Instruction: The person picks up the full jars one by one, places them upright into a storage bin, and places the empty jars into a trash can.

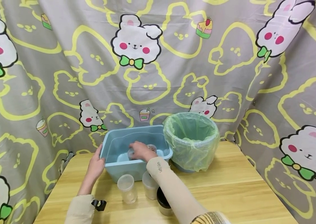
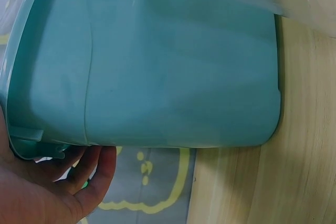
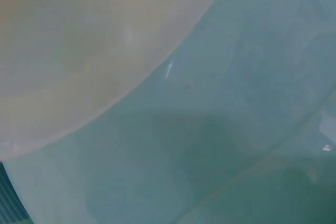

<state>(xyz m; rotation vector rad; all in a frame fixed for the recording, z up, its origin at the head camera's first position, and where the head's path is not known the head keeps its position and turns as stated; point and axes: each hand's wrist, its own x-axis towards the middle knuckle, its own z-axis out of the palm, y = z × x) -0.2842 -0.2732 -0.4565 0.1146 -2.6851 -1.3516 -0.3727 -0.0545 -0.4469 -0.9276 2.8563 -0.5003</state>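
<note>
A light blue plastic basin (image 1: pixel 124 171) stands on the table. At its left end my left hand (image 1: pixel 96 163) grips the rim; in the left wrist view the fingers (image 2: pixel 100 174) curl beneath the rim's edge. My right hand (image 1: pixel 141 151) reaches down inside the basin and holds a clear plastic jar (image 1: pixel 130 153), partly hidden by the fingers. Just right of that hand, another clear container (image 1: pixel 152 147) with small bits in it sits in the basin. The right wrist view shows only the blue basin wall (image 3: pixel 173 166) and a blurred, translucent curved surface (image 3: pixel 94 45).
In front of the basin stand two clear jars (image 1: pixel 128 189) (image 1: pixel 150 186) and a black-lidded jar (image 1: pixel 163 200), partly behind the right sleeve. A bin with a green liner bag (image 1: pixel 194 149) stands right of the basin. A patterned curtain (image 1: pixel 146 84) hangs behind the wooden table (image 1: pixel 230 186).
</note>
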